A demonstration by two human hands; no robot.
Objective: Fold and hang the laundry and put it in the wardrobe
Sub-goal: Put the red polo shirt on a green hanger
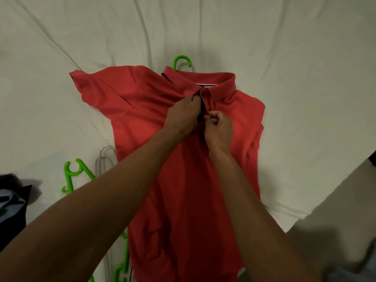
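A red polo shirt (142, 102) lies spread face up on a white bed sheet (284, 58), collar at the far end. A green hanger is inside it; only its hook (181, 60) sticks out above the collar. My left hand (184, 115) pinches the left edge of the button placket just below the collar. My right hand (218, 127) pinches the right edge of the placket, fingers curled tight, touching the left hand. The buttons are hidden by my fingers.
Spare green hangers (74, 173) and metal wire hangers (105, 159) lie on the sheet at the left of the shirt. Dark and light blue clothes (10, 200) are piled at the left edge. The bed's edge (317, 204) runs diagonally at the lower right.
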